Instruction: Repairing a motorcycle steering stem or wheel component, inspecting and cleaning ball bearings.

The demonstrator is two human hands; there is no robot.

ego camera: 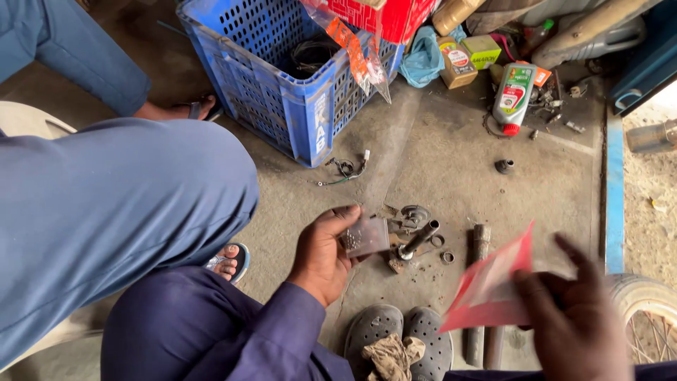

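Note:
My left hand (321, 254) holds a small clear plastic packet with a dark metal part (365, 236) inside, just above the concrete floor. A flat red and white paper packet (490, 282), blurred by motion, is pinched in my right hand (575, 317) at the lower right. Between the hands, loose metal parts lie on the floor: a short steel shaft (417, 240), a round flange (415, 214), small rings (446, 257) and a rusty tube (479, 243).
A blue perforated crate (282, 106) stands at the top centre. Another person in light blue clothes (106, 212) sits close on the left, sandalled feet showing. A grey oil bottle (513, 95) and small boxes lie at the back. A wheel (645, 317) sits lower right; my grey shoes (402, 339) below.

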